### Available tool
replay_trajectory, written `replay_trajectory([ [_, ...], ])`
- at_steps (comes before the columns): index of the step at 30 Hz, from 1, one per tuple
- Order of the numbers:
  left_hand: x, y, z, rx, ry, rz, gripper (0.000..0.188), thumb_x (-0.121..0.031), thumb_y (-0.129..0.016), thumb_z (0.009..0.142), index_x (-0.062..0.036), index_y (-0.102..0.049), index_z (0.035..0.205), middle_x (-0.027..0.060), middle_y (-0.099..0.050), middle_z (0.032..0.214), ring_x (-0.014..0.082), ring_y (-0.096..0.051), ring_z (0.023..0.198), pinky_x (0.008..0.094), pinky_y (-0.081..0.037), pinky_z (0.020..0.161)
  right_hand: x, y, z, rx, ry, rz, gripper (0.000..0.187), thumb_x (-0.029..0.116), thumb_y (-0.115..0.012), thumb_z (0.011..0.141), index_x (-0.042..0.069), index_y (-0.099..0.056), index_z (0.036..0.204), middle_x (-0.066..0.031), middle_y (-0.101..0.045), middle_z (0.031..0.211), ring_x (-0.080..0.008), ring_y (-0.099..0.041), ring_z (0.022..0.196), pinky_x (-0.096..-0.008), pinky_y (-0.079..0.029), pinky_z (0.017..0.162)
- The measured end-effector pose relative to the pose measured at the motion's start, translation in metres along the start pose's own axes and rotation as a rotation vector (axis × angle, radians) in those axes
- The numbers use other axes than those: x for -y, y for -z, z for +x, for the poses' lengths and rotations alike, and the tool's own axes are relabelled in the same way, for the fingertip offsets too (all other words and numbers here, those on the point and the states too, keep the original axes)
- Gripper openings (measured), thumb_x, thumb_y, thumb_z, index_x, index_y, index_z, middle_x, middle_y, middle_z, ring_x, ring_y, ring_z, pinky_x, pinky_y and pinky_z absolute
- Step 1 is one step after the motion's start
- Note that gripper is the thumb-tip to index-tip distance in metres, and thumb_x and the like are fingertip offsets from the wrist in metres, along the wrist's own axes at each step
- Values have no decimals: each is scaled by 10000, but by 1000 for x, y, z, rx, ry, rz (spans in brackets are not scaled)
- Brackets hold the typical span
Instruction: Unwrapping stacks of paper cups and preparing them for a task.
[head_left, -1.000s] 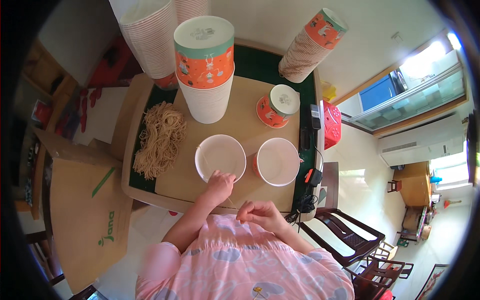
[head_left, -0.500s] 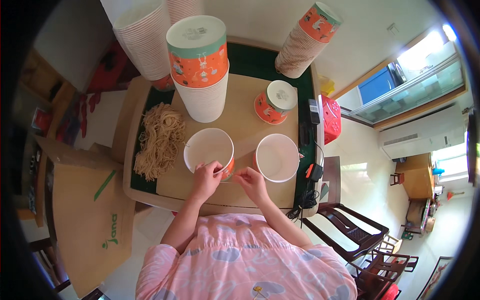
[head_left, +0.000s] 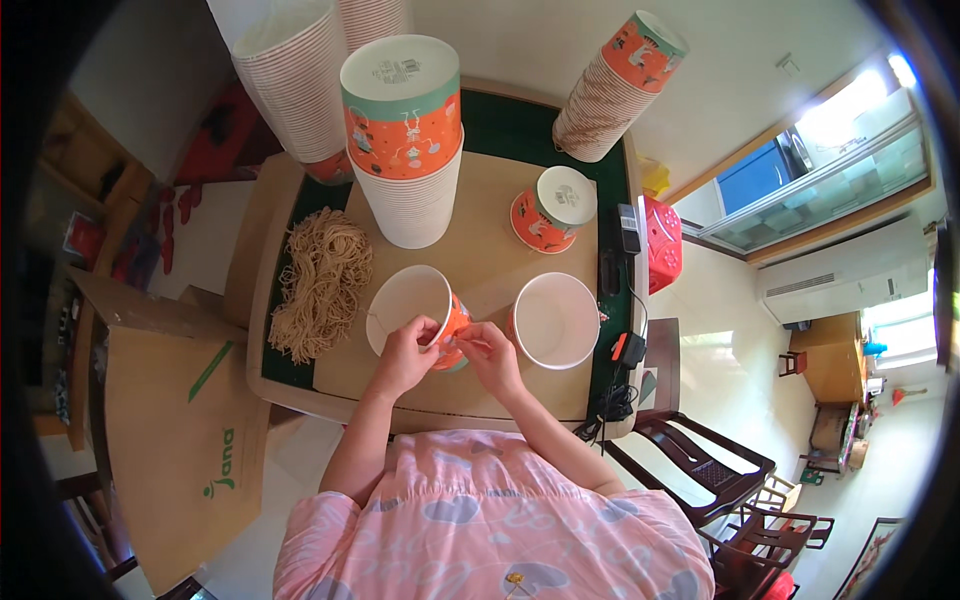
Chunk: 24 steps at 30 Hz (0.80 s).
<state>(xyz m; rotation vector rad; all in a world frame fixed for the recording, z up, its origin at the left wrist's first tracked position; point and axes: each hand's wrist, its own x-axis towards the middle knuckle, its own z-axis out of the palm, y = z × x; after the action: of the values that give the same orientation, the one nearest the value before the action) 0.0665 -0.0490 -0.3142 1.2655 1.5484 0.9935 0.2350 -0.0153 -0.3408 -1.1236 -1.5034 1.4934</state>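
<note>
Pinching the tilted, empty orange paper cup (head_left: 420, 315), both hands' fingers (head_left: 425, 335) close on its rim.

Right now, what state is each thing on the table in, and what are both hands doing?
Left hand: fingers on the rim of the tilted cup.
Right hand: fingers at that cup's side.
Tilted cup: open, empty, leaning, held.
Second cup: upright, open, empty, untouched.
Small cup: upside down, alone.
Cup stacks: nested, upside down.
String bundle: loose heap, lying flat.
</note>
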Motion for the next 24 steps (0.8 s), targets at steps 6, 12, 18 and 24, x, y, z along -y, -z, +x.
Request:
replay_trajectory([
  [6, 1, 3, 4, -13, -128, -57, 233, 5, -602, 784, 10, -570, 1016, 100, -660, 835, 162, -644, 767, 283, -507, 720, 4, 3, 1, -10, 170, -197, 114, -3, -651, 776, 4, -604, 880, -110, -600, 1024, -212, -559, 1035, -314, -461, 876],
  [12, -2, 0, 4, -104, 57, -187, 168, -15, -600, 796, 18, -594, 960, 80, -655, 769, 127, -620, 675, 269, -502, 644, 11, 1, -3, 62, 175, -200, 126, -7, -656, 761, 14, -606, 874, -117, -601, 1053, -245, -564, 1028, -333, -447, 881],
  [18, -11, 0, 3, -104, 50, 8, 114, -15, -616, 777, 17, -598, 885, 84, -651, 756, 131, -621, 668, 277, -508, 632, 22, 0, -4, 75, 241, -258, 119, 4, -653, 766, 18, -599, 871, -116, -600, 1043, -261, -570, 1008, -341, -459, 847],
  [24, -3, -3, 2, -79, 71, 3, 100, -8, -628, 788, 18, -602, 881, 46, -643, 771, 87, -592, 677, 236, -489, 632, 23, -1, -7, 65, 270, -307, 113, 8, -653, 765, 17, -588, 856, -125, -598, 1050, -274, -571, 996, -349, -463, 835],
])
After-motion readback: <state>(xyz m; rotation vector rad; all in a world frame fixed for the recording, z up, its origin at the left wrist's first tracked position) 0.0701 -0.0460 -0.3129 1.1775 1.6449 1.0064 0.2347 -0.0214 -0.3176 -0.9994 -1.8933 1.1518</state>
